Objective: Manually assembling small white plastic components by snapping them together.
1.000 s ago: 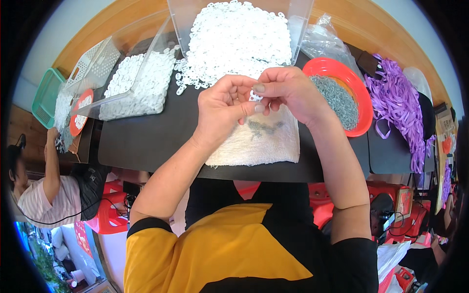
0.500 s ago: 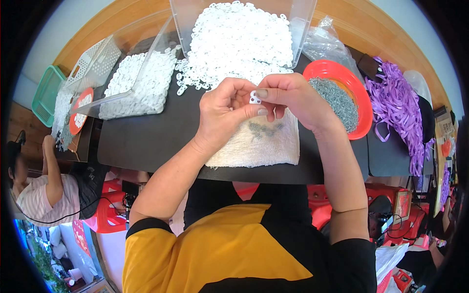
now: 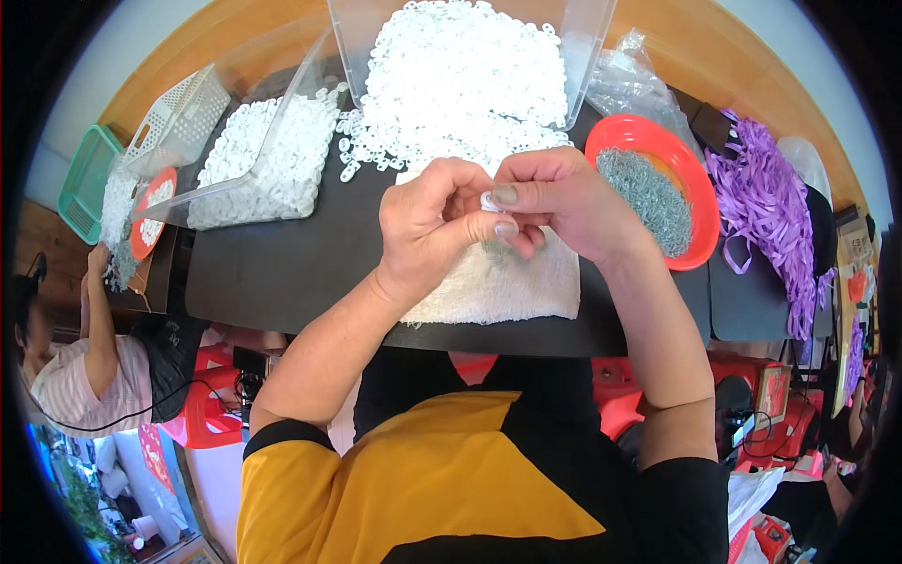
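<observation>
My grip is narrow: left hand (image 3: 423, 226) and right hand (image 3: 571, 205) pinch a small white piece (image 3: 488, 202) at twelve o'clock. Steady fingertips, kept above the pale cloth (image 3: 512, 296), suit it best.

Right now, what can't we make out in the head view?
All in the head view:
- Small white piece: mostly covered by the left hand and right hand pinching it; its underside is hidden.
- Cream cloth: its far part is behind the hands.
- Large clear bin: far side cut off by the top edge.
- Grey pieces in the red bowl: too small and tangled to count.
</observation>
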The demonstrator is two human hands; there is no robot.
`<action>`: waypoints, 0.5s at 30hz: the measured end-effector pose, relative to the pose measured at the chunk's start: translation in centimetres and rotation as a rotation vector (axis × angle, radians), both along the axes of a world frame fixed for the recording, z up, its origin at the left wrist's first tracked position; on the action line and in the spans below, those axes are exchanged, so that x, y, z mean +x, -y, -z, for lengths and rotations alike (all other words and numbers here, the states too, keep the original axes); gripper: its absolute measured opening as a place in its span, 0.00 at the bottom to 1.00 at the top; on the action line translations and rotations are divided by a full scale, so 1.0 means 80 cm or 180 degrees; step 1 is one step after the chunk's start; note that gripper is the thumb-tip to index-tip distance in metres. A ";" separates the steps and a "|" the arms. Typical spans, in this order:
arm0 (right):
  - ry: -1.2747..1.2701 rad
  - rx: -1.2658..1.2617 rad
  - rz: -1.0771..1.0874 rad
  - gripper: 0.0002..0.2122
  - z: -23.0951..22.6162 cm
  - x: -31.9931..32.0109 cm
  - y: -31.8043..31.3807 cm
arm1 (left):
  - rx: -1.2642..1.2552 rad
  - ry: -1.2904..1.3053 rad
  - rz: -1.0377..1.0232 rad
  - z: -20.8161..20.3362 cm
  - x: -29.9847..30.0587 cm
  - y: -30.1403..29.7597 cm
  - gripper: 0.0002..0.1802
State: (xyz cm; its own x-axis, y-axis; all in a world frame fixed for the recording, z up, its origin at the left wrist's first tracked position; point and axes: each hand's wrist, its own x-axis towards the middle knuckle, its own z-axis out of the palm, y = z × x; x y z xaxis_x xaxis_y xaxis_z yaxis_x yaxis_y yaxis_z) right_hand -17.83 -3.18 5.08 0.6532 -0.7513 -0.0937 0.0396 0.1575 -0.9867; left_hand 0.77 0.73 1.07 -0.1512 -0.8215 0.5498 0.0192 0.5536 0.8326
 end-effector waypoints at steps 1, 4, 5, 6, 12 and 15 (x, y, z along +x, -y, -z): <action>0.0087 0.0081 -0.0025 0.10 0.001 0.002 0.000 | -0.0182 0.0084 0.0007 0.000 0.003 0.004 0.14; 0.0202 0.0156 -0.0050 0.10 0.005 0.004 -0.002 | -0.0289 0.0017 0.0081 0.003 0.002 0.006 0.13; 0.0232 0.0150 -0.0052 0.10 0.006 0.005 -0.002 | -0.0214 -0.0132 0.0146 0.003 0.002 0.006 0.13; 0.0234 0.0142 -0.0048 0.10 0.008 0.005 -0.002 | -0.0222 -0.0130 0.0152 0.002 0.001 0.006 0.13; 0.0271 -0.0074 0.0070 0.11 0.012 0.009 0.002 | 0.0132 -0.0435 0.0042 -0.003 -0.002 0.006 0.11; 0.0471 0.0149 0.0196 0.12 0.010 0.002 0.008 | -0.0185 0.0107 -0.1144 -0.040 0.010 -0.012 0.08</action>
